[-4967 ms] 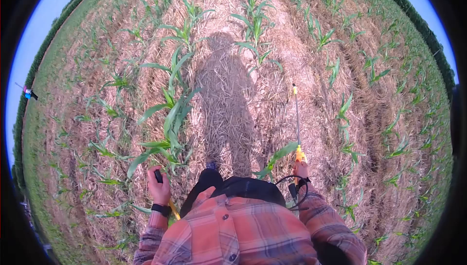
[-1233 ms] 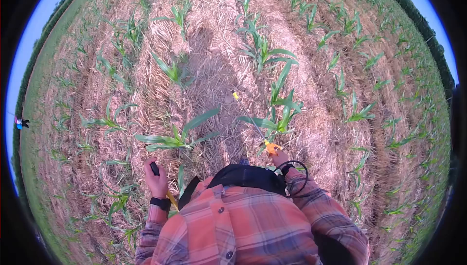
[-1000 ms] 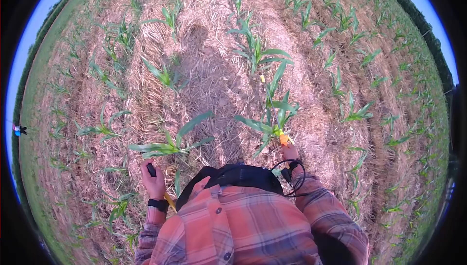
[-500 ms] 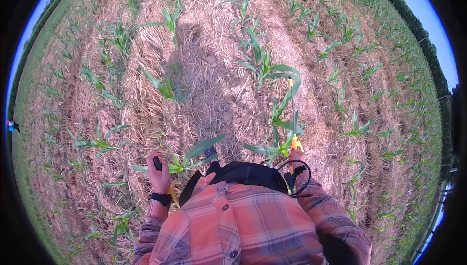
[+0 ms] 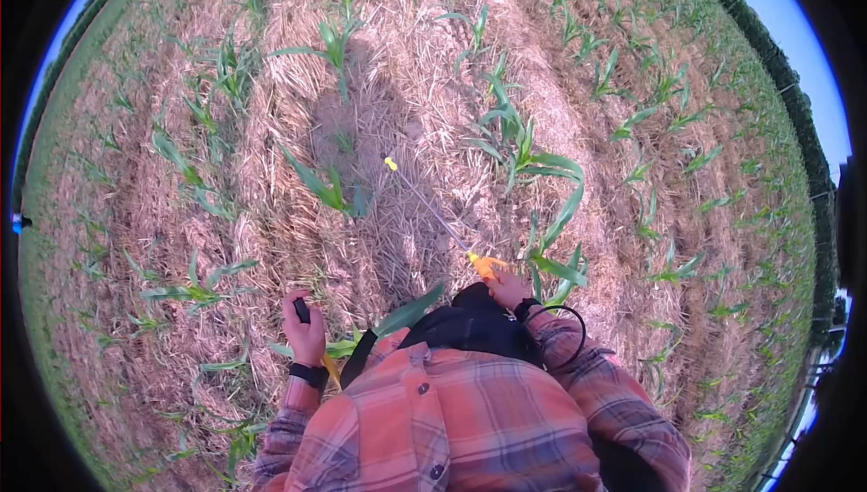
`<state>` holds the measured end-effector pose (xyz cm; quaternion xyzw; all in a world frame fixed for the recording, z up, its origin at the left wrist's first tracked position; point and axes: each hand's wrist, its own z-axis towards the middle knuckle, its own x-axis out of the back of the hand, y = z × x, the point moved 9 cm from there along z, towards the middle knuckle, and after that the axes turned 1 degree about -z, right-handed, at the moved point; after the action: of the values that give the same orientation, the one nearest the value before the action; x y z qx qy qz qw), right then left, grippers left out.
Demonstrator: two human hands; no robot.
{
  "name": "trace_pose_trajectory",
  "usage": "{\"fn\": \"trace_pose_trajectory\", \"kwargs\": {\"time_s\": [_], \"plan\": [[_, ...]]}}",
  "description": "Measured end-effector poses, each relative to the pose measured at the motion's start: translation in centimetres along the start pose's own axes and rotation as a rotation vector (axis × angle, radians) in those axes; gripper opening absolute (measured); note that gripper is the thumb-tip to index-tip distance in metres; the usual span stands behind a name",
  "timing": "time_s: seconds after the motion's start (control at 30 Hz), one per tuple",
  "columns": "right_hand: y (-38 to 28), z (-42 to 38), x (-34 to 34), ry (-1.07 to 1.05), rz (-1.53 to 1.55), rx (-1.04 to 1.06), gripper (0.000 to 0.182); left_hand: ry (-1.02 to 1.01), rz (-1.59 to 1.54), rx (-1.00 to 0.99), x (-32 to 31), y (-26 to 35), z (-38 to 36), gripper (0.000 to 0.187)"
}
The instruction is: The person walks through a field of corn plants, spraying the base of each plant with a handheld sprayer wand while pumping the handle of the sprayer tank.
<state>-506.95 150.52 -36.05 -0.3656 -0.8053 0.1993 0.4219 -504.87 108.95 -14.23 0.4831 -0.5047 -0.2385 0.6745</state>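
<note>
My right hand point(image 5: 510, 290) is closed around the yellow-orange handle of a spray wand point(image 5: 433, 213). The thin metal tube slants forward and to the left, and its yellow nozzle point(image 5: 390, 164) hangs over the shaded straw between two rows. From behind that wrist a black hose point(image 5: 578, 334) loops back. At lower left, my left hand point(image 5: 305, 331) is wrapped round a black grip point(image 5: 301, 308), whose end shows past the fingers. A yellow bar point(image 5: 331, 368) is partly visible below that wrist. Beside it, leaves of a young corn plant point(image 5: 406, 311) reach up near my body.
Rows of young corn run ahead, with one plant point(image 5: 330, 187) left of the nozzle and another point(image 5: 521, 149) to its right. Straw and dry soil point(image 5: 415, 122) cover the ground between. Trees point(image 5: 768, 50) line the field's far edge.
My right hand has swung the wand from the right-hand row leftward, so the nozzle now hangs over the middle strip. My left hand keeps its grip and has shifted slightly. Nearby plants appear shifted right.
</note>
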Motion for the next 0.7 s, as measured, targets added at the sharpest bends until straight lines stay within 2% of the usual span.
{"fn": "trace_pose_trajectory", "kwargs": {"time_s": [0.07,0.13,0.2,0.23,0.27,0.33,0.4,0.47,0.6,0.7], "plan": [[-3.4,0.5,0.1,-0.046,0.044,0.049,0.026,-0.006,0.023,0.005,0.0,-0.8,0.7,0.021],[-5.9,1.5,-0.2,-0.082,-0.050,0.167,0.026,0.016,0.037,-0.050,-0.4,-0.1,1.7,0.021],[-6.8,2.9,-0.9,-0.127,-0.069,0.184,0.028,0.074,0.092,-0.136,-0.4,1.4,2.2,0.022],[-7.1,3.7,-1.5,-0.160,-0.133,0.224,0.029,0.036,0.015,-0.016,-0.7,0.6,2.5,0.022],[-7.5,4.5,-1.8,-0.190,-0.196,0.268,0.030,0.042,0.018,-0.021,-0.8,1.4,2.8,0.022],[-8.0,5.7,-1.0,-0.211,-0.158,0.225,0.033,0.060,-0.112,0.120,-1.3,2.0,3.6,0.021],[-9.3,6.7,0.4,-0.174,-0.183,0.351,0.033,0.050,-0.050,0.078,-2.3,2.4,4.9,0.021],[-8.0,8.5,1.3,-0.166,-0.143,0.346,0.033,0.153,0.159,-0.151,-3.2,5.4,6.0,0.023],[-4.5,11.4,4.9,-0.100,-0.219,0.225,0.033,0.098,0.149,-0.171,-6.5,6.4,8.3,0.023],[-1.1,12.6,9.2,0.037,-0.021,0.112,0.029,0.084,0.177,-0.178,-8.6,7.1,9.6,0.023]]}}
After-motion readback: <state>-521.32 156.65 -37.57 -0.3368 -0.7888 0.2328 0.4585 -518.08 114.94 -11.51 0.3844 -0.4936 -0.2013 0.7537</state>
